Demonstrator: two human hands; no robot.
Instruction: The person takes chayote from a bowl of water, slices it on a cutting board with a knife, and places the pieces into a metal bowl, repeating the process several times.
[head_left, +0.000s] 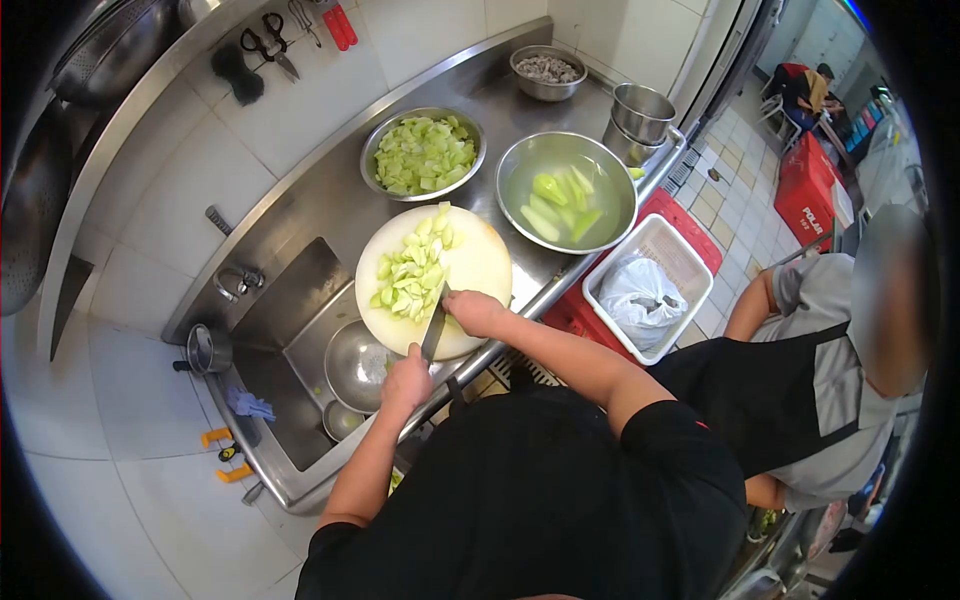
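My right hand is closed on a knife, whose blade slants down toward my left hand over the front of a round white cutting board. My left hand is closed at the blade's lower end, just off the board's edge; what its fingers hold is hidden. Sliced pale green vegetable pieces lie heaped on the board, beside the blade. Behind the board stands a steel bowl full of cut green pieces. To the right, long peeled green chunks sit in water in a larger steel basin.
The board overlaps a steel sink holding a steel bowl. At the back are a bowl of greyish food and stacked steel pots. A white basket with a plastic bag stands right. A co-worker is close on my right.
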